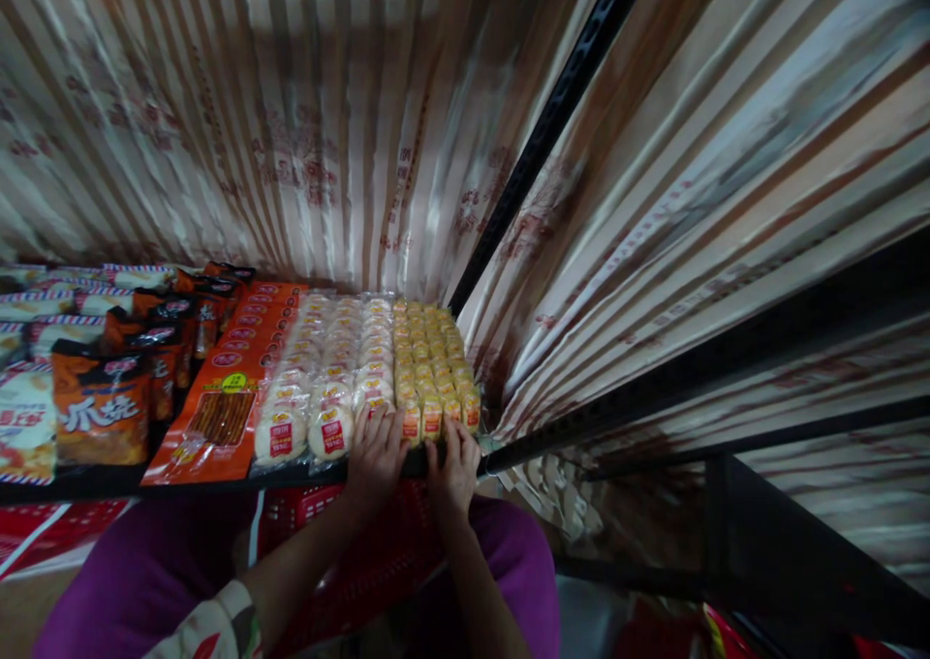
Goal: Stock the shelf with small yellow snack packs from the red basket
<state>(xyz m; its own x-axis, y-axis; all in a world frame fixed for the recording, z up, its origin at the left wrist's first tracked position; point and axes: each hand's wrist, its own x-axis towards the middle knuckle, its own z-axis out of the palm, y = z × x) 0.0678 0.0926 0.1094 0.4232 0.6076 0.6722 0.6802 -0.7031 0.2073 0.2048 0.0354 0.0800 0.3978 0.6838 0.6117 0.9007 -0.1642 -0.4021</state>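
My left hand (pixel 378 454) rests at the shelf's front edge, its fingers stretched over the front of a row of white round wrapped snacks (pixel 374 368), beside the yellow packets. Just to the right, my right hand (pixel 456 465) touches the front of the small yellow wrapped packets (pixel 428 359), thumb and fingers apart. The yellow packets stand in tight rows at the shelf's right end. Neither hand visibly lifts anything; the undersides of the fingers are hidden.
Left of the white snacks lie orange flat packs (pixel 236 368), then orange-and-black bags (pixel 102 402) and white bags (pixel 27 417). A dark post (pixel 538 155) rises at the shelf's back right corner. Pleated printed sheeting (pixel 326 136) hangs behind. Beneath the shelf stands a red basket (pixel 363 591).
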